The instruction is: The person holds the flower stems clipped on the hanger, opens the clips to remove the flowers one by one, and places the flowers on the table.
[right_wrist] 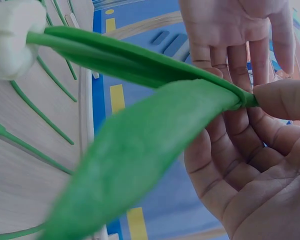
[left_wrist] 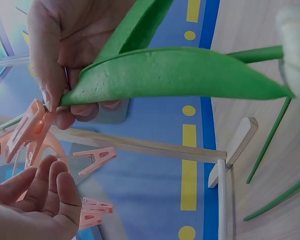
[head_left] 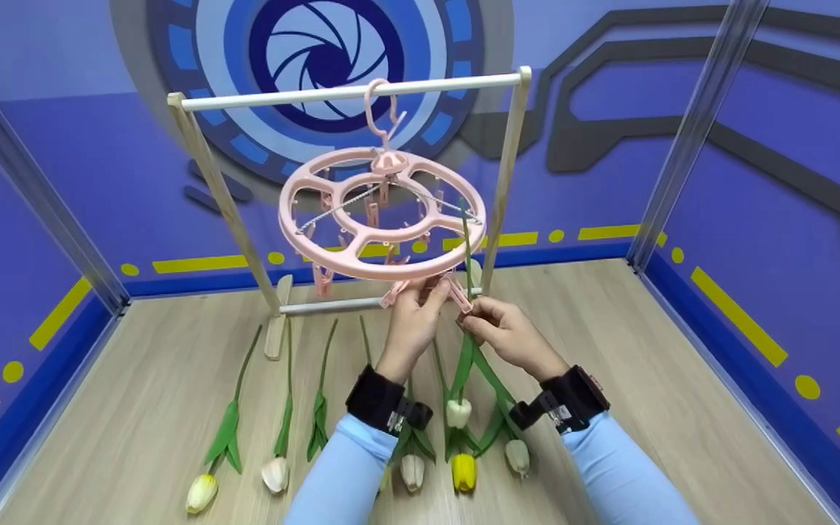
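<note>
A pink round clip hanger (head_left: 382, 271) hangs from a rack, with clothespins around it. My right hand (head_left: 511, 335) pinches the stem of a white artificial tulip (head_left: 458, 413) that hangs flower-down, its stem rising beside the hanger's rim. In the left wrist view, a pink clothespin (left_wrist: 32, 130) meets the stem right by the right fingertips; whether its jaws grip the stem cannot be told. My left hand (head_left: 414, 321) is beside that clothespin under the rim, fingers loosely bent with nothing seen between them. Green leaves (right_wrist: 140, 145) partly cover the right hand's view.
The rack has wooden posts (head_left: 511, 175) and a white top bar (head_left: 281, 96). Several tulips lie on the wooden table, among them a yellow one (head_left: 464, 472) and a white one (head_left: 275, 475). Blue-purple panels (head_left: 63, 182) enclose the table's back and sides.
</note>
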A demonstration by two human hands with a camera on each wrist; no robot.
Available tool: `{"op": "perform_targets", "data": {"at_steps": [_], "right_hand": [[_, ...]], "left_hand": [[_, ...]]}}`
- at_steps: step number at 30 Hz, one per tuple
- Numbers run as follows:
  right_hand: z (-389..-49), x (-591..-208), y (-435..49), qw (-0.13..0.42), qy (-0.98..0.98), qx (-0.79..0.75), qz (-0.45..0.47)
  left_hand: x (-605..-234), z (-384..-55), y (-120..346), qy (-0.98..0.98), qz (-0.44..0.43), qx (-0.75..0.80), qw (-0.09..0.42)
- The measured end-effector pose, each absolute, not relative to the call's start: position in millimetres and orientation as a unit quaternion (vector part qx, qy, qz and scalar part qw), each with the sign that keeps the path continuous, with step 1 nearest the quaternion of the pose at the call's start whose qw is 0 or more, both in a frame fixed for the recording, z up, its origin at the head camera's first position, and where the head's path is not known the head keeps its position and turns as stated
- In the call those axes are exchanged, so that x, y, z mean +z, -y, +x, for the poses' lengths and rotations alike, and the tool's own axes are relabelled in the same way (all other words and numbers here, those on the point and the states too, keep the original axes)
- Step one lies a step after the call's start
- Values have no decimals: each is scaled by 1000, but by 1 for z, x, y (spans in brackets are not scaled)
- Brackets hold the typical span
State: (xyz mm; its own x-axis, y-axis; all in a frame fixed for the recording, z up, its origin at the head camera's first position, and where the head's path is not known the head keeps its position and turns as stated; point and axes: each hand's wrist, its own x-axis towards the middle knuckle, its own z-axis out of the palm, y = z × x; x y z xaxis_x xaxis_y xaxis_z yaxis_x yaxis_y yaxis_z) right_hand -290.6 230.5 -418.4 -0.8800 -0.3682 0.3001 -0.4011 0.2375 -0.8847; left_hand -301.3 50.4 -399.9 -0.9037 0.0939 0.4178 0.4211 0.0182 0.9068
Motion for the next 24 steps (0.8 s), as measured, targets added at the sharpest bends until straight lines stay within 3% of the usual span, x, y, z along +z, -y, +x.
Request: {"op": "perform_targets", "data": {"at_steps": [18,24], "right_hand": [[-290,-428,-234,4,793,556,249],[-287,-434,-236,29,816,513,266]], "left_hand": [[-401,-307,-51,704,-187,-672,129],[-404,-308,-50,682,-206,-691,121]]}}
